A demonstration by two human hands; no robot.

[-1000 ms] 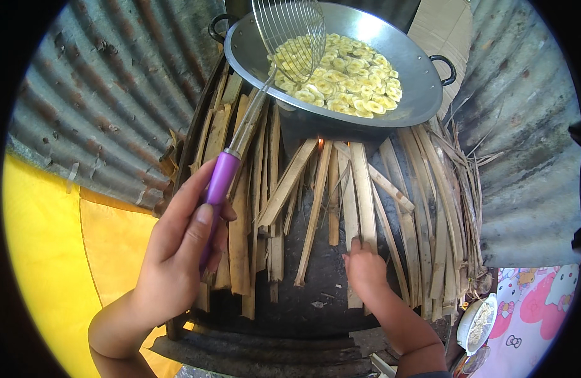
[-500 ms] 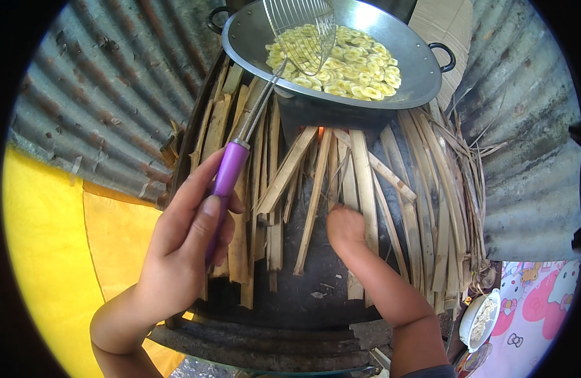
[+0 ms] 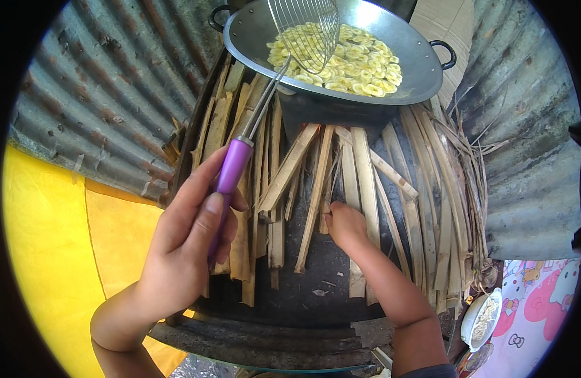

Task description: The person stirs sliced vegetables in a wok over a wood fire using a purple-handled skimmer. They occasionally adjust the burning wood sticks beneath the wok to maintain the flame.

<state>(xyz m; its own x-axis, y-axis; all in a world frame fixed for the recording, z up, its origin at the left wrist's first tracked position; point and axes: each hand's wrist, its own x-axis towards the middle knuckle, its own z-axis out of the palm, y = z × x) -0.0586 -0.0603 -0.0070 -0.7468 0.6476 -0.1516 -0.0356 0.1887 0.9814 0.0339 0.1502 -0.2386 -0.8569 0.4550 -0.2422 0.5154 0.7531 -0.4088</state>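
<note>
L hand [image 3: 186, 236] wraps fingers rnd strainer handle [image 3: 235, 162] nr pan [image 3: 413, 69] w/ banana slices [image 3: 366, 69], R hand [image 3: 349, 227] pinches short stick [image 3: 324, 224] btwn fingers.

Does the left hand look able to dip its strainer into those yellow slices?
Probably yes: the left hand grips the strainer, whose wire basket appears over the slices, with nothing visible between.

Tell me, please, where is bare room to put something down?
Bare, except for small scraps: the dark surface between the left firewood pile and the right forearm. Crowded: just below the wok and along the right side, where firewood sticks lie close together.
</note>
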